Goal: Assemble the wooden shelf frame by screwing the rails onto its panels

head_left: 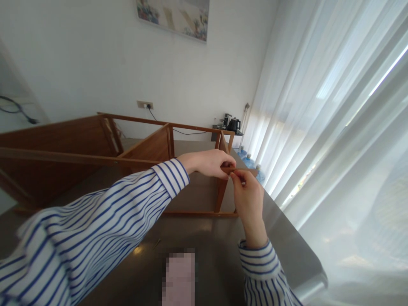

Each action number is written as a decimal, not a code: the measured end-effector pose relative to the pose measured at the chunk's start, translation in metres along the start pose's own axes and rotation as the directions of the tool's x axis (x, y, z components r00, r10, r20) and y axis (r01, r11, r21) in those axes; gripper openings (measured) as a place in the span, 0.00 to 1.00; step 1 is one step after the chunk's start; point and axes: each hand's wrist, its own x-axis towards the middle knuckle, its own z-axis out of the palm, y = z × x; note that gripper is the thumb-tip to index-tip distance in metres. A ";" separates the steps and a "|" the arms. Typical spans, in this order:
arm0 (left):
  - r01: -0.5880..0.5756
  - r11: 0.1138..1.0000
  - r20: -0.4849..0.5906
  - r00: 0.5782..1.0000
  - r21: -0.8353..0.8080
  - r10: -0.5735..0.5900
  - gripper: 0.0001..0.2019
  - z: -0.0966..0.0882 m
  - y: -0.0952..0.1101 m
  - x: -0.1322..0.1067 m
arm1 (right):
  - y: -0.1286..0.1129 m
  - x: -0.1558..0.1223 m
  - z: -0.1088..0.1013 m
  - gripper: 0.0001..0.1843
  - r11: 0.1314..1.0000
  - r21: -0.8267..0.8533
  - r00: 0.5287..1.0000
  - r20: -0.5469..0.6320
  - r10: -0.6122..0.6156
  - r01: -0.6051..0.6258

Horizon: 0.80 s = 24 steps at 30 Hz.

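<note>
A brown wooden furniture frame (137,148) lies on its side on the grey floor (207,238). At its near right corner, a thin wooden leg (250,171) juts toward the window. My left hand (208,162) reaches across in a blue-striped sleeve, fingers closed on that leg's near end. My right hand (247,199) comes up from below and pinches the same wooden piece between thumb and fingertips. What the fingertips hold besides the wood is too small to make out.
White sheer curtains (334,127) fill the right side. A black kettle (233,124) stands on a low stand by the far wall, with blue water bottles (248,160) beside it. A wall socket (145,104) with a cable and a picture (174,17) are on the white wall.
</note>
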 end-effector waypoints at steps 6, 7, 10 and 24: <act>-0.004 1.000 -0.003 1.000 -0.001 0.003 0.11 0.001 -0.001 0.001 | -0.001 0.000 -0.002 0.09 0.999 0.007 0.999 0.008 -0.033 0.033; -0.003 1.000 0.001 1.000 -0.005 0.003 0.11 0.001 -0.001 0.001 | -0.001 0.000 -0.003 0.09 0.999 0.007 0.999 0.013 -0.042 0.042; -0.008 1.000 0.007 1.000 -0.011 0.008 0.12 0.001 -0.003 0.001 | 0.000 0.000 -0.003 0.10 0.998 -0.002 0.998 0.004 -0.060 0.060; 0.030 0.999 0.012 0.999 0.018 -0.030 0.13 0.000 0.005 -0.002 | 0.007 -0.010 -0.011 0.12 0.999 0.007 0.999 -0.004 -0.036 0.036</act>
